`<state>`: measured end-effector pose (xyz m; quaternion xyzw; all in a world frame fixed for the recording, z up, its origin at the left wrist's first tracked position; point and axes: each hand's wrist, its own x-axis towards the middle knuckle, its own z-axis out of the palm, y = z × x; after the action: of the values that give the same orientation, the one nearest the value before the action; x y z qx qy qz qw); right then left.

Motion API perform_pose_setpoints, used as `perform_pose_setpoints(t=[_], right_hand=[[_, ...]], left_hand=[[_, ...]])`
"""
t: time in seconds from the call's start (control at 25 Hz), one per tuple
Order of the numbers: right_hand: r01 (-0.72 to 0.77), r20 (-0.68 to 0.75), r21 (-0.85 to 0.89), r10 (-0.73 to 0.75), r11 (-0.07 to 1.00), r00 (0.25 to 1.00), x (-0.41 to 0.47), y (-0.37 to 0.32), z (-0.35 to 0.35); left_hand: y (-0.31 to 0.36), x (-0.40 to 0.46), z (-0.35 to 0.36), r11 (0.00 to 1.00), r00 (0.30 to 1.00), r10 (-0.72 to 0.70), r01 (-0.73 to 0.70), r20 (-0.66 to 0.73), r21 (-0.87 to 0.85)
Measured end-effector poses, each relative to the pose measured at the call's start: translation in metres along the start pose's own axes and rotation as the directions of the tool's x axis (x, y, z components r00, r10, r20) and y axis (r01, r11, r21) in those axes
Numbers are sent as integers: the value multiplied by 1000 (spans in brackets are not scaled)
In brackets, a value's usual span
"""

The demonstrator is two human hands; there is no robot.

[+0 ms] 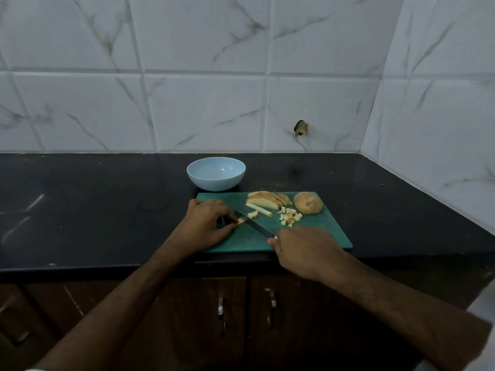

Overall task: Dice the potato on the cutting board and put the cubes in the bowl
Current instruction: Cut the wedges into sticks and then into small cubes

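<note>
A green cutting board (316, 236) lies on the black counter. My left hand (206, 223) pinches a potato strip (241, 221) at the board's left side. My right hand (305, 249) grips the handle of a knife (254, 223), whose blade lies across that strip. A cut piece (252, 214) and a long strip (259, 209) lie just beyond the blade. Potato slices (265, 200) are stacked at the board's far edge, with an uncut potato half (308, 202) to their right. Several small cubes (290, 216) lie in front of them. A light blue bowl (216, 173) stands behind the board; nothing shows inside it.
The black counter (107, 199) runs left of the board, with a tiled wall behind and a second wall closing the right corner. The counter's front edge lies just under the board. Brown cupboard doors with metal handles (221, 311) sit below.
</note>
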<state>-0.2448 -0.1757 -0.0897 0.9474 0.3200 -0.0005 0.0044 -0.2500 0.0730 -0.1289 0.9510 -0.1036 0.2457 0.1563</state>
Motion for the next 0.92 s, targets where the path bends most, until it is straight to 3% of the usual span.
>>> perform_pose_setpoints(t=[0.2, 0.52, 0.68, 0.76, 0.92], right_hand=[[-48, -2, 112, 49, 993, 999, 0, 2, -17], [-2, 28, 65, 0, 998, 1000, -3, -5, 3], [35, -73, -82, -41, 996, 997, -1, -3, -2], [37, -104, -55, -43, 998, 994, -2, -1, -6], [60, -27, -16, -61, 998, 998, -6, -10, 5]], left_hand=[[-1, -3, 2, 995, 993, -93, 94, -67, 14], [-4, 1, 1, 987, 987, -157, 158, -12, 33], [-3, -1, 1, 987, 987, -158, 159, -15, 24], [-2, -1, 1, 987, 987, -161, 162, -14, 25], [-3, -1, 0, 987, 987, -159, 159, -4, 12]])
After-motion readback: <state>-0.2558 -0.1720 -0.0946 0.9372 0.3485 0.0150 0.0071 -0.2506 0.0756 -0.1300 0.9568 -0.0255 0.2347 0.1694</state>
